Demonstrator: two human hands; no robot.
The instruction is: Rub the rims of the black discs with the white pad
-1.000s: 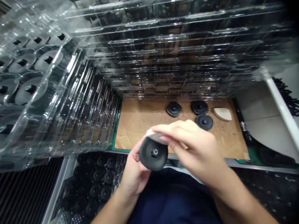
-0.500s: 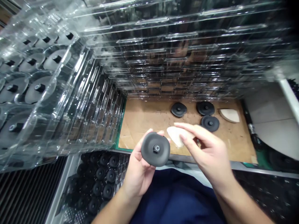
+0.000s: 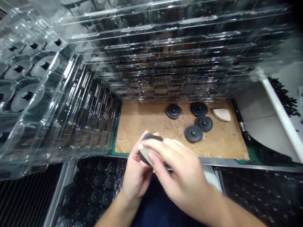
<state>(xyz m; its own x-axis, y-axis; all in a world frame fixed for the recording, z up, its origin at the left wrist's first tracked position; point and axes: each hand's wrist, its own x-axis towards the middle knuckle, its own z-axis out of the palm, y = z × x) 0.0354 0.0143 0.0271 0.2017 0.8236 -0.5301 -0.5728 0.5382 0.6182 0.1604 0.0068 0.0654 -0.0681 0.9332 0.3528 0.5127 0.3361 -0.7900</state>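
Around you the walls of stacked clear plastic trays (image 3: pixel 165 56) stand as before, but on the brown cardboard-topped counter (image 3: pixel 142 123) four loose black discs (image 3: pixel 193 133) now lie where three did half a second ago. Your left hand (image 3: pixel 136 176) keeps its grip clamped on a round black rubber disc (image 3: pixel 149 151) at the counter's near edge. Your right hand (image 3: pixel 182 179) has come back over it, fingers closed on a pale wedge-shaped pad (image 3: pixel 148 155) pressed to its face.

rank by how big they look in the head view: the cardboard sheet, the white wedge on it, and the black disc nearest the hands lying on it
1. cardboard sheet, by far the largest.
2. black disc nearest the hands.
3. white wedge, which looks slightly smaller than the disc; it lies farther from the camera, so that order is unsure.
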